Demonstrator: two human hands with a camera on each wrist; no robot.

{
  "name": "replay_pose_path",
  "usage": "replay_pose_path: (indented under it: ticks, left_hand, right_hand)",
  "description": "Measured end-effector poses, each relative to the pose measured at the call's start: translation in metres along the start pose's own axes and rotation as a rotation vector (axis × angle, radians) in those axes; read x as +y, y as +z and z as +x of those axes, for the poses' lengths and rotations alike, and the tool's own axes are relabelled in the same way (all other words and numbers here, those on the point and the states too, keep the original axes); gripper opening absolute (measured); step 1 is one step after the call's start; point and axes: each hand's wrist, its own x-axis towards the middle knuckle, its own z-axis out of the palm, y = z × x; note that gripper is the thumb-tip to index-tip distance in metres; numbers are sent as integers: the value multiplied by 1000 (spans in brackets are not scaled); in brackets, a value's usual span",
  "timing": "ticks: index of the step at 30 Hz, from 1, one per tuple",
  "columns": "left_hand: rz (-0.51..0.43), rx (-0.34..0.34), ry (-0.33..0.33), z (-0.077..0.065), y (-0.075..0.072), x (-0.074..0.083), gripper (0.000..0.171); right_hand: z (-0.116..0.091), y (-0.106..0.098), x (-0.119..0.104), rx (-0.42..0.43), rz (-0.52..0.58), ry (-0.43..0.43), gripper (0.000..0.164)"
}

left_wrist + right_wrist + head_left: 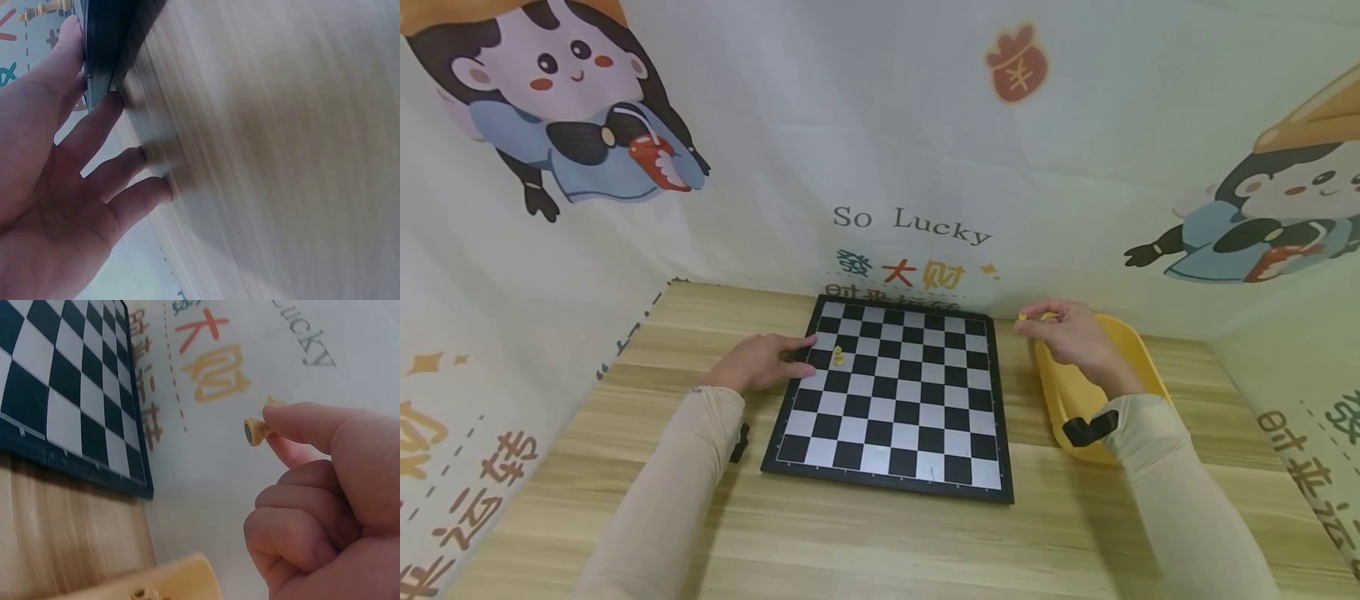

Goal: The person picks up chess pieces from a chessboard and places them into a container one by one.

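A black-and-white chessboard (pixel 895 389) lies on the wooden table. My left hand (pixel 765 360) rests at its left edge, index finger and thumb extended onto the border. In the left wrist view, the other fingers (pixel 139 199) spread down to the tabletop. A yellowish chess king (pixel 47 9) stands on the board close to that hand. To the right of the board, my right hand (pixel 1067 333) is raised over a yellow tray (pixel 1138 350). Its thumb and index finger pinch a small yellowish chess piece (pixel 254 431) with a dark disc underneath; the fingers hide its middle.
Inside the tray, part of another yellowish chess piece (pixel 145 592) shows. Behind the board hangs a pale printed cloth (pixel 910 150), close to its far edge. Wooden tabletop (pixel 880 542) extends in front of the board.
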Motion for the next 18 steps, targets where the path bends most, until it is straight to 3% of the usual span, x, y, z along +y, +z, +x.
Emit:
replay_pose_path:
  ticks: [10, 18]
  left_hand:
    - [-5, -1, 4, 0, 0, -1, 67]
    - [-7, -2, 2, 1, 1, -1, 67]
  right_hand:
    - [-3, -22, 10, 50, -68, 54, 47]
    - [-4, -29, 24, 60, -37, 71, 47]
